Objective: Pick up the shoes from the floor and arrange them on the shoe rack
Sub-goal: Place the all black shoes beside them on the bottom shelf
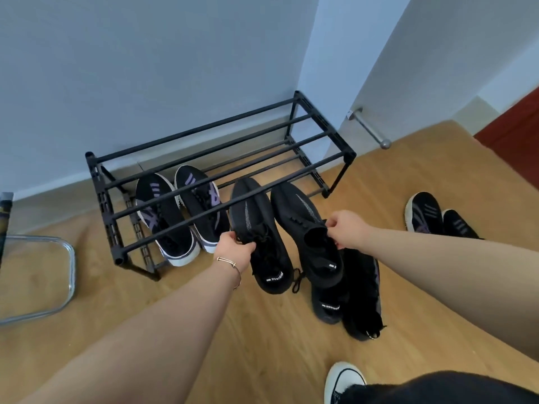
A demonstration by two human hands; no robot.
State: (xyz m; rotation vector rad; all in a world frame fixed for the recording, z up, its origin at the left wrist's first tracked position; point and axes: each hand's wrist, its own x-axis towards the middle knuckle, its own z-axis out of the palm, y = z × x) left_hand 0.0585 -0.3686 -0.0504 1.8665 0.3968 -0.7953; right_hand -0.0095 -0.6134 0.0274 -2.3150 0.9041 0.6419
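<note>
A black two-tier shoe rack (297,172) stands against the wall. On its lower tier at the left sits a pair of black-and-purple sneakers (186,211). My left hand (234,247) grips the collar of a black knit sneaker (262,243) whose toe points under the rack's front bar. My right hand (348,228) pinches the collar of its mate (309,228), toe also at the rack. Below these, another black pair (353,295) lies on the floor. A second black-and-purple pair (437,218) rests on the floor at the right.
A chrome chair base (62,275) sits on the wooden floor at the left. A metal door stop (370,128) juts from the wall right of the rack. A red-brown door (516,126) is at the far right. My white-toed shoe (342,380) shows at the bottom.
</note>
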